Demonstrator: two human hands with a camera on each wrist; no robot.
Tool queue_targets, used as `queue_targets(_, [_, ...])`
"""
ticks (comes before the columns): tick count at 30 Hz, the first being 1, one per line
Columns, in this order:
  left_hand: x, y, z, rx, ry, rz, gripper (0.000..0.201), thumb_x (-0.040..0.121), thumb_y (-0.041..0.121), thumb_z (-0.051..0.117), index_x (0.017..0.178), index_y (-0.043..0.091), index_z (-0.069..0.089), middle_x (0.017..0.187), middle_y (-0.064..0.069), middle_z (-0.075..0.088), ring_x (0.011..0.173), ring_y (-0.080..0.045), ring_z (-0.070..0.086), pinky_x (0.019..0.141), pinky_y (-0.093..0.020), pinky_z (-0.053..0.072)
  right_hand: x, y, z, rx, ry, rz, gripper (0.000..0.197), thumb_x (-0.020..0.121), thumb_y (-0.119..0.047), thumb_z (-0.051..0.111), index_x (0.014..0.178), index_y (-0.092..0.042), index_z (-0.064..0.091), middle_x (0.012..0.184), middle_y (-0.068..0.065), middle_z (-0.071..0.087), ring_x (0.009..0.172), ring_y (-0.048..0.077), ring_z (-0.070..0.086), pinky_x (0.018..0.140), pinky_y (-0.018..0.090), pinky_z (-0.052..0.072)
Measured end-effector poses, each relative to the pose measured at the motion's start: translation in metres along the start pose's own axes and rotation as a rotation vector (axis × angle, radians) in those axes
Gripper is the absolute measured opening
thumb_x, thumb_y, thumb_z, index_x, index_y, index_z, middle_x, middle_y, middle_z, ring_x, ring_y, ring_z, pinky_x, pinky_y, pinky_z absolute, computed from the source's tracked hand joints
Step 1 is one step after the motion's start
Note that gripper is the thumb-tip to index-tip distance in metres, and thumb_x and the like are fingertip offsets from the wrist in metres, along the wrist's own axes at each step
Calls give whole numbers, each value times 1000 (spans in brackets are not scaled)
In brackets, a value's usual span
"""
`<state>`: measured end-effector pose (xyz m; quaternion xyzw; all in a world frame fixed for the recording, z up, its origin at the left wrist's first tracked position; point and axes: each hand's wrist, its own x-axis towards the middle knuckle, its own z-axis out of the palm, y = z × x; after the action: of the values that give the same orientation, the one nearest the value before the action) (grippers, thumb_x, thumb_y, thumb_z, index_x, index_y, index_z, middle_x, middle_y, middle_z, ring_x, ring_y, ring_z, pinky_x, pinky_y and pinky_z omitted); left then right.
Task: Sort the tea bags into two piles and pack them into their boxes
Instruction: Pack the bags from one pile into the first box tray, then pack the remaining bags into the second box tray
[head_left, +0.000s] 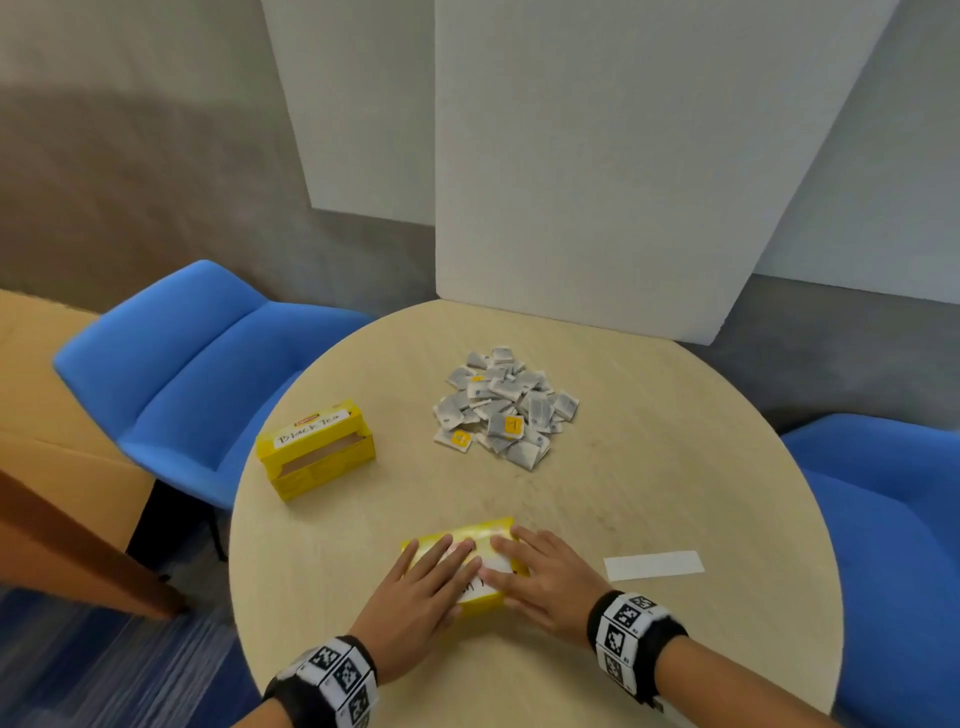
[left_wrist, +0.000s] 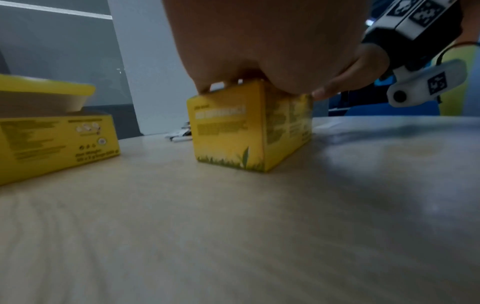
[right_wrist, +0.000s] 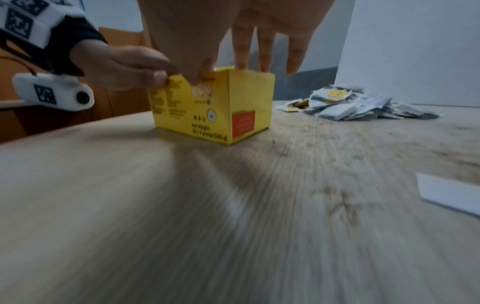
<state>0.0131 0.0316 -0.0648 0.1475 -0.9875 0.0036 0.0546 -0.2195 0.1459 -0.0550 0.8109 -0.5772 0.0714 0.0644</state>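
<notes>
A heap of grey-white tea bags, a few showing yellow tags, lies in the middle of the round table. At the left, a yellow box labelled "Black Tea" stands with its lid open. A second yellow box sits near the front edge. My left hand lies flat on its top, with the thumb against the near side. My right hand rests on the same top with its fingers straight. The right wrist view shows this box upright on the table, the tea bags behind it.
A white paper strip lies on the table right of my right hand. Blue chairs stand at the left and right. White panels rise behind the table's far edge.
</notes>
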Motion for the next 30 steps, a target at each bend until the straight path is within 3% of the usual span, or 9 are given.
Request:
queue_targets(2, [6,1,-5,-14,21,-2,51,99,47,23,136,24,47,142,2,47,130,-21,37,106,-39,25,5,2,-10,98,-34,7,38,91,-50,45,124,-32,52,129,0,55,115,24,56,91,36,52])
queue_targets(5, [23,1,-17,-35,30,11,41,86,61,38,113,33,52,128,3,53,118,-21,50,94,-35,49,14,5,-24,277,-55,89,41,84,-50,60,113,-23,53,133,8,49,120,30,50,93,43,50])
queue_targets(7, [36,2,-21,-26,-11,-1,47,71,72,45,100,35,48,127,0,55,110,-23,62,81,-38,56,21,6,-34,318,-145,164,45,82,-46,64,114,-18,48,147,13,34,134,33,34,107,45,36])
queue_targets(10, [46,1,-12,-36,-103,-66,63,58,82,40,97,34,48,123,-3,63,100,-22,68,70,-39,58,32,4,-40,323,-291,186,54,83,-39,67,124,-12,45,155,15,20,142,34,18,114,46,21])
queue_targets(13, [51,0,-5,-88,-136,-101,72,58,84,37,105,30,48,123,-3,54,89,-19,70,65,-37,57,38,4,-41,348,-366,186,62,83,-34,69,132,-9,41,155,15,19,143,35,15,115,49,19])
queue_targets(18, [53,-2,-2,-120,-106,-88,62,76,81,22,102,31,47,110,2,52,84,-16,58,61,-27,53,42,4,-45,376,-357,176,54,83,-32,70,124,-5,47,151,19,24,138,38,23,111,48,24])
queue_targets(23, [49,-19,-18,-125,-169,-78,62,60,89,36,91,36,44,99,9,54,80,-10,46,51,-18,40,57,8,-61,479,-335,181,44,79,-33,74,110,-11,54,144,15,33,131,33,32,106,46,32])
queue_targets(26, [32,-38,-25,-158,-180,-87,58,65,87,32,92,37,41,102,11,46,82,-6,41,53,-16,29,63,7,-57,566,-294,184,45,77,-35,77,107,-15,50,143,10,33,128,30,34,104,45,34])
queue_targets(30, [-3,-57,-32,-189,-129,-167,41,61,68,41,88,38,37,103,14,46,82,-1,46,62,-11,30,74,-1,-49,632,-322,168,46,78,-33,76,111,-16,48,148,8,28,131,29,32,106,44,30])
